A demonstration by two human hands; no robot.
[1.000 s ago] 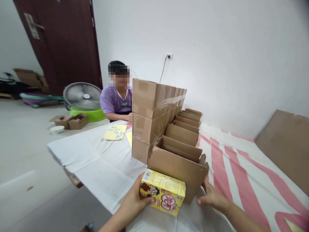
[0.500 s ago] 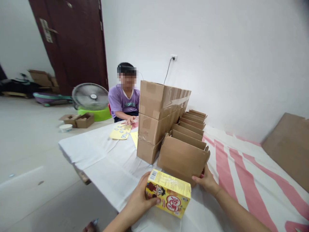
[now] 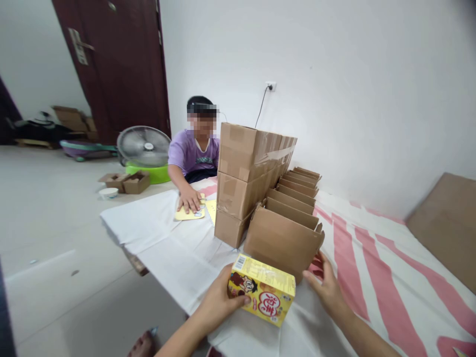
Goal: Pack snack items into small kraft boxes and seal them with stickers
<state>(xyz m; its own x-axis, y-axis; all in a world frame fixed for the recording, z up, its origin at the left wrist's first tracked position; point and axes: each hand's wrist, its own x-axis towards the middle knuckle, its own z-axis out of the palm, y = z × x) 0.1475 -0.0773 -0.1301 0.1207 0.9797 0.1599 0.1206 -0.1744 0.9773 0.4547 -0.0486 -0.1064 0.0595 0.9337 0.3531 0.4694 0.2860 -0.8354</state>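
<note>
My left hand (image 3: 226,300) grips the left end of a yellow printed snack box (image 3: 264,292), its thumb across the front face. The box has a cartoon figure and red lettering and is tilted above the white cloth. Beyond it, an open-topped cardboard carton (image 3: 284,240) stands on the table, first in a row of similar cartons. My right hand (image 3: 327,282) is at that carton's lower right side, thumb and fingers apart, with nothing in it. Whether its fingertips touch the carton I cannot tell.
Taped cardboard boxes (image 3: 236,193) form a tall stack left of the carton row. Across the table sits a person (image 3: 195,148) with a hand on a yellow sheet (image 3: 182,214). A large cardboard sheet (image 3: 446,223) leans at right; a fan (image 3: 147,146) stands behind.
My right hand's fingers have spread and moved slightly away from the carton. The snack box stays in my left hand. The other person's hand has moved forward onto the yellow sheet.
</note>
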